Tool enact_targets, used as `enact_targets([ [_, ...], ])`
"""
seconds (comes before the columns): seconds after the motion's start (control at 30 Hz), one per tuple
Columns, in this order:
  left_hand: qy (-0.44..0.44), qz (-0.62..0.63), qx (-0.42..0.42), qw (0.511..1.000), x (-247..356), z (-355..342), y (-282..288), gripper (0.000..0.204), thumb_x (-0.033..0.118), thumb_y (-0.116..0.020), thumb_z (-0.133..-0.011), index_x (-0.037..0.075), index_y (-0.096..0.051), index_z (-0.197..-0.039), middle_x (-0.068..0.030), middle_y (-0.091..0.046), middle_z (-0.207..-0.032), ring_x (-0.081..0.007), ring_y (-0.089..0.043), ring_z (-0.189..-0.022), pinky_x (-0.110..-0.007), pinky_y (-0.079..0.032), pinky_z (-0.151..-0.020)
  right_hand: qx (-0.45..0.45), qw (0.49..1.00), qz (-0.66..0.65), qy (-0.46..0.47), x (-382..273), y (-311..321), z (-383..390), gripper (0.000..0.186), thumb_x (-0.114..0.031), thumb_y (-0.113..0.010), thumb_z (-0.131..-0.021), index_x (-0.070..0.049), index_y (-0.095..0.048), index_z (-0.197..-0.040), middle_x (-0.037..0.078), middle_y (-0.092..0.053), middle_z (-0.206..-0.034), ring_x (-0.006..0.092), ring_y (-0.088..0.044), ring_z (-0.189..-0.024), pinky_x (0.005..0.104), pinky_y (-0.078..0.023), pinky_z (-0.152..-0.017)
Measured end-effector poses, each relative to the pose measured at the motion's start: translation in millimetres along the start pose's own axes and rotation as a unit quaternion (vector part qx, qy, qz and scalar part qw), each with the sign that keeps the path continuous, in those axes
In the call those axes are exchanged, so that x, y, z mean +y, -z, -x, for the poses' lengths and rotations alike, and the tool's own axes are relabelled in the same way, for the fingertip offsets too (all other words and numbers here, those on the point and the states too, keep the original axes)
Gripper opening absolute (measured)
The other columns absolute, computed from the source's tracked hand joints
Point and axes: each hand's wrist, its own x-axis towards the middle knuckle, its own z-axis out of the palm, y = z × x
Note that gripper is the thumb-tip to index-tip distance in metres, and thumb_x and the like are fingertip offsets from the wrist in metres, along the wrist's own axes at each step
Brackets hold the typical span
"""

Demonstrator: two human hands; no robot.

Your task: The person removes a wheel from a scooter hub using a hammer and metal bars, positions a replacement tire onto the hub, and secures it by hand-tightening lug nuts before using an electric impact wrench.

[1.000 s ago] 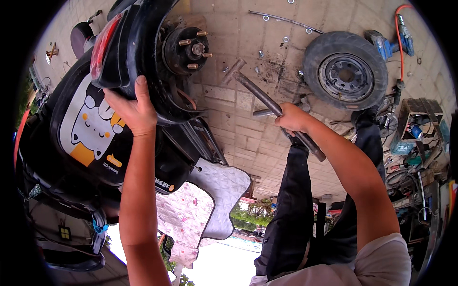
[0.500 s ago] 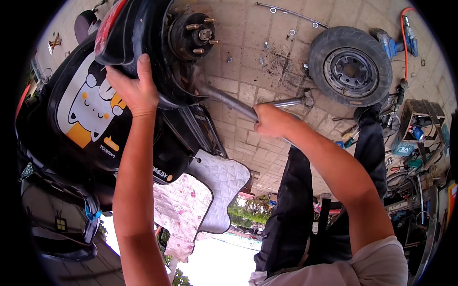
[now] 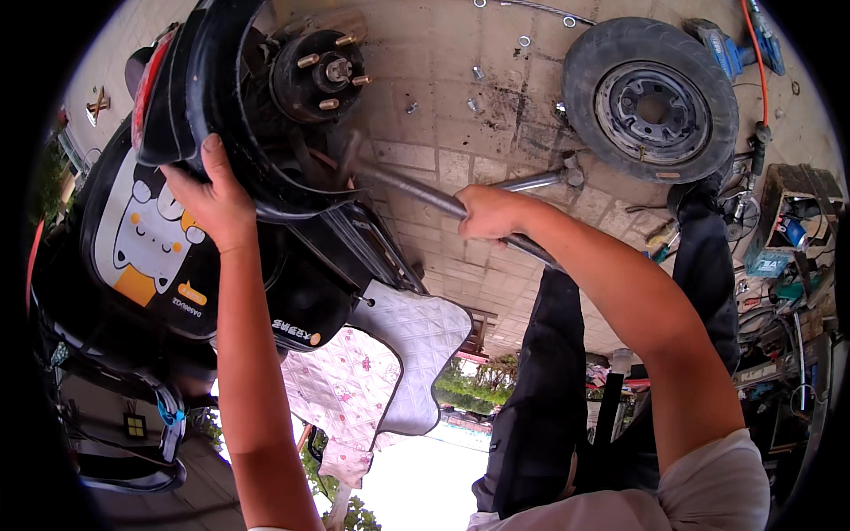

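My right hand [image 3: 492,215] is closed around the metal handle of a hammer [image 3: 416,191]. Its head, smeared by motion, is by the lower edge of a black fender [image 3: 212,97] on an electric vehicle. Against that fender rests my left hand [image 3: 215,205], thumb raised and apart from the fingers, below a red tail light [image 3: 152,102]. Inside the fender's arch sits a bare wheel hub [image 3: 314,80] with several brass-coloured studs. A cartoon animal sticker [image 3: 146,239] decorates the black body panel beside my left hand.
On the paving lie a removed wheel [image 3: 651,102], a second hammer [image 3: 571,170] and several loose nuts [image 3: 478,73]. A blue power tool [image 3: 717,49] is near a red hose [image 3: 763,80]. At right stands a tool crate [image 3: 801,195]. Quilted covers [image 3: 425,354] hang from the vehicle.
The hammer head has shifted within the area by the fender's lower edge. The vehicle and my left hand appear further left and lower in view; my left hand stays on the fender.
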Motion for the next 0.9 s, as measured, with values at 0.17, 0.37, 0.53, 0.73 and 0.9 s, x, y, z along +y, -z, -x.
enact_targets([
  [0.17,0.113,-0.083,0.037,0.989,21,7,-14,0.08,0.04,-0.074,-0.081,-0.008,-0.04,-0.135,-0.0182,-0.049,-0.133,-0.0249,-0.05,-0.118,-0.033,-0.035,-0.103,0.133,0.975,0.086,0.157,48,6,-67,0.022,-0.014,-0.063,-0.076,0.005,-0.056,-0.084,0.015,-0.059,-0.063,0.0246,-0.06,-0.05,0.0378,-0.047,-0.049],
  [0.37,0.134,-0.035,0.031,0.99,17,9,-19,0.08,0.035,-0.076,-0.079,-0.01,-0.039,-0.134,-0.0199,-0.049,-0.132,-0.0269,-0.051,-0.115,-0.033,-0.038,-0.102,0.215,0.883,-0.415,0.045,65,15,-52,0.021,-0.017,-0.066,-0.083,-0.001,-0.053,-0.079,0.007,-0.051,-0.057,0.0175,-0.052,-0.044,0.0338,-0.042,-0.042],
  [0.53,0.149,-0.048,0.037,0.987,17,11,-16,0.075,0.034,-0.073,-0.081,-0.009,-0.04,-0.132,-0.0204,-0.05,-0.129,-0.0267,-0.053,-0.112,-0.033,-0.041,-0.098,0.228,0.781,-0.578,0.069,57,25,-70,0.017,-0.012,-0.062,-0.085,-0.003,-0.051,-0.076,0.005,-0.049,-0.056,0.0161,-0.051,-0.043,0.0332,-0.042,-0.043],
  [0.73,0.103,-0.104,0.015,0.989,7,17,-10,0.073,0.039,-0.066,-0.086,-0.009,-0.039,-0.134,-0.0209,-0.049,-0.13,-0.027,-0.051,-0.113,-0.034,-0.038,-0.1,0.068,0.989,0.069,0.11,55,26,-70,0.024,-0.012,-0.061,-0.075,0.003,-0.062,-0.093,0.027,-0.063,-0.08,0.0388,-0.064,-0.078,0.0446,-0.05,-0.071],
  [0.9,0.097,-0.113,0.001,0.989,4,14,-5,0.078,0.044,-0.063,-0.087,-0.01,-0.036,-0.136,-0.0216,-0.048,-0.131,-0.0267,-0.049,-0.115,-0.033,-0.035,-0.102,0.094,0.99,-0.076,0.071,80,8,-75,0.021,-0.012,-0.062,-0.075,0.005,-0.058,-0.087,0.02,-0.06,-0.068,0.0311,-0.063,-0.065,0.041,-0.05,-0.063],
])
